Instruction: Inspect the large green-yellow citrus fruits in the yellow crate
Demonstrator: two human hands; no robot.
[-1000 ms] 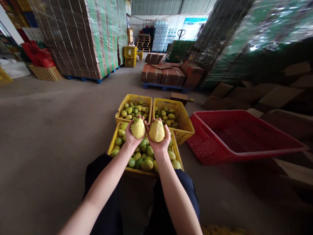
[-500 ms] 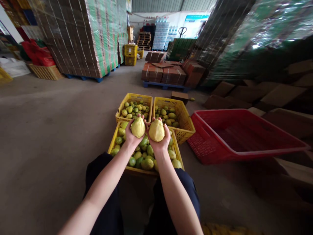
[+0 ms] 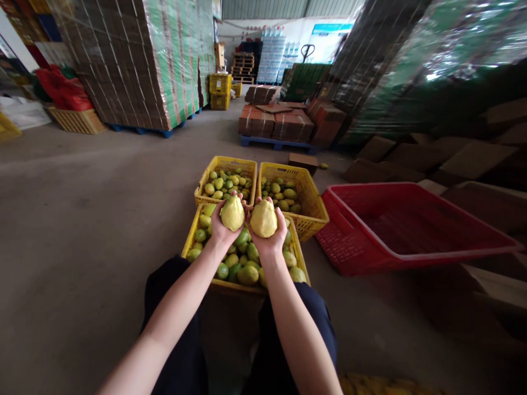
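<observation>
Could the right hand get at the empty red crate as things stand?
Probably, with a sideways stretch: the red crate lies open to the right, nothing between. But the right hand is full, holding a yellow fruit.

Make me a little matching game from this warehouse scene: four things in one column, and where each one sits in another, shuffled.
Things
1. red crate
2. near yellow crate
3. pale yellow fruit
4. boxes on the blue pallet

Places
A. held up in the left hand
B. on the floor, right of the yellow crates
C. farther off, beyond the yellow crates
D. right below both hands, full of green and yellow fruit

Pairs: 1-B, 2-D, 3-A, 4-C. The right hand holds a second pale fruit.
</observation>
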